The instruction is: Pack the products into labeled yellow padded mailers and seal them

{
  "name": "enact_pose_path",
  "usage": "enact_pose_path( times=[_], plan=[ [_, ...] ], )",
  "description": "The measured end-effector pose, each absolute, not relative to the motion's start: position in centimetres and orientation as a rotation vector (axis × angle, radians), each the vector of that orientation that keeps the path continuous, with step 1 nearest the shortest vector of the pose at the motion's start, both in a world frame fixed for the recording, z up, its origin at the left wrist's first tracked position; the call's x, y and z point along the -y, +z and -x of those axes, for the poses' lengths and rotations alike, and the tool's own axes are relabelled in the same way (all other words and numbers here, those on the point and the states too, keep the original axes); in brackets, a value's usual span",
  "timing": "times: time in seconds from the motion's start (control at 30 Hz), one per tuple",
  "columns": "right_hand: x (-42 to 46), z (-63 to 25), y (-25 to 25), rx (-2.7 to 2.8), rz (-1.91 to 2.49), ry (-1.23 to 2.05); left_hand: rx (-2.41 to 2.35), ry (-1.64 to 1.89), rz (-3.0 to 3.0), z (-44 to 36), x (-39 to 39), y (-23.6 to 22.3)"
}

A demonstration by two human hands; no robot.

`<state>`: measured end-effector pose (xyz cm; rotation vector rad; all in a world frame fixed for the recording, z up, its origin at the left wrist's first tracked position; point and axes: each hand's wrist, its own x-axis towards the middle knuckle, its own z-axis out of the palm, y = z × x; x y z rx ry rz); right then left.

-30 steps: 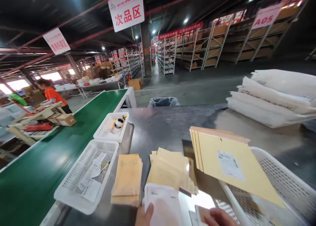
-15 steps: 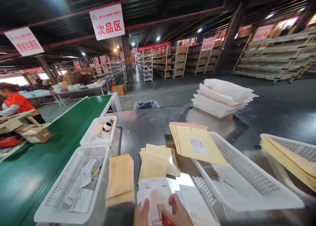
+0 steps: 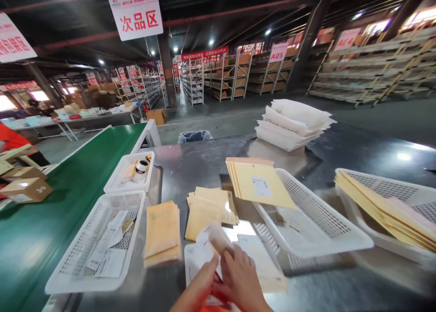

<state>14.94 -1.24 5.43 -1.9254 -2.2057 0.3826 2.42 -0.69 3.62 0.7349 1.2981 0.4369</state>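
Observation:
At the near edge of the metal table my left hand (image 3: 200, 282) and my right hand (image 3: 240, 273) come together, fingers closed. Between them is a white paper (image 3: 204, 237), curled upward and smeared by motion; whether it is a loose sheet or a label cannot be made out. More white printed papers (image 3: 192, 260) lie beneath it. Right of my hands rests a pile of envelopes with white labels (image 3: 262, 255). Yellow padded envelopes (image 3: 206, 212) are stacked just beyond, and another stack of orange-yellow envelopes (image 3: 162, 232) lies to the left.
White baskets stand left (image 3: 95, 244) and right (image 3: 327, 225); labelled yellow envelopes (image 3: 260, 182) rest across the right one. A smaller basket (image 3: 131, 171) holds tape. White parcels (image 3: 293, 123) are piled at the back. A green conveyor (image 3: 85, 180) runs along the left.
My hands have moved closer together and slightly up. The white paper, flat before, is now bent upward. The view has swung a little, and the person in orange is mostly out of frame.

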Motion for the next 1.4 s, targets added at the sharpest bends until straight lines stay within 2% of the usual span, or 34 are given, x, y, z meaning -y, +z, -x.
enact_pose_path(
  times=[0.17,0.4,0.6,0.77,0.93,1.0,1.23,1.4],
  plan=[
    [0.7,-17.3,6.7,2.246,2.092,0.559,-1.163,0.139,-1.181,-0.5,-0.3,2.4],
    [3.0,-22.9,5.1,2.036,2.479,0.512,-1.386,-0.245,-1.912,3.0,1.7,-3.2],
    [4.5,-23.3,4.0,1.962,2.519,0.518,-1.309,-0.413,-2.215,1.3,2.7,-4.2],
    [4.9,-23.0,3.5,1.93,2.485,0.55,-1.277,-0.378,-2.247,2.9,0.9,-3.0],
    [5.9,-24.0,3.0,1.958,2.515,0.565,-2.03,-0.286,-2.021,9.7,-2.8,-1.5],
    [6.3,-24.2,2.7,1.979,2.519,0.593,-2.172,-0.344,-1.89,12.9,-3.9,-1.5],
    [5.5,-22.3,1.9,2.032,2.441,0.703,-2.044,-0.471,-1.765,17.2,-4.2,-2.9],
    [4.0,-20.9,1.7,2.047,2.356,0.693,-2.085,-0.431,-1.818,17.3,-4.2,-1.1]
  ],
)
